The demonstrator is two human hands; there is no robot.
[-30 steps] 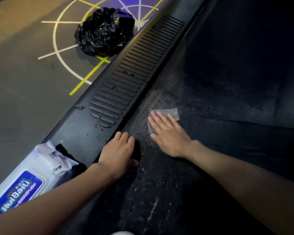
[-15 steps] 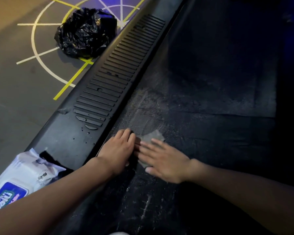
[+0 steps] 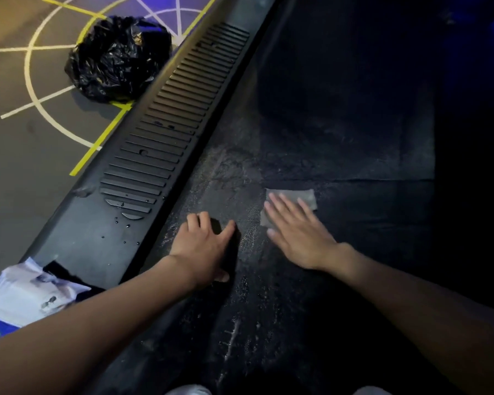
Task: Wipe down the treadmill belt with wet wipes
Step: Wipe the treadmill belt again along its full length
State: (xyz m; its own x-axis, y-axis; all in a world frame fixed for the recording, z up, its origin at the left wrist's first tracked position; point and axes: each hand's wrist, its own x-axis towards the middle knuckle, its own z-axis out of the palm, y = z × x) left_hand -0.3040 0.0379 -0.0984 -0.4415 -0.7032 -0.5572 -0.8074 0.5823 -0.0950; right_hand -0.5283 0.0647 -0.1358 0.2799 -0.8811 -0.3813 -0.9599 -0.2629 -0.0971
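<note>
At the near left, a white pack of wet wipes (image 3: 26,297) with a blue label lies at the near end of the treadmill's side rail (image 3: 97,246), partly hidden by the left forearm. A few water drops sit on the rail's smooth near part.

Just past it, the left hand (image 3: 203,246) is planted on the treadmill belt (image 3: 354,143) close to the rail's edge. Its fingers are loosely arched with the tips down on the belt and the thumb spread out, and it holds nothing.

To its right and slightly farther, the right hand (image 3: 300,235) lies palm down with its fingers straight and spread, pressing a grey wet wipe (image 3: 307,196) flat against the belt. The wipe's far edge and right corner show beyond the fingertips. The belt around both hands looks streaked and speckled with pale dust and damp marks; farther off it goes dark.

The rail's ribbed section runs away to the far left. Beyond it, a crumpled black plastic bag (image 3: 117,58) sits on the floor (image 3: 17,155), over yellow and white painted lines.
</note>
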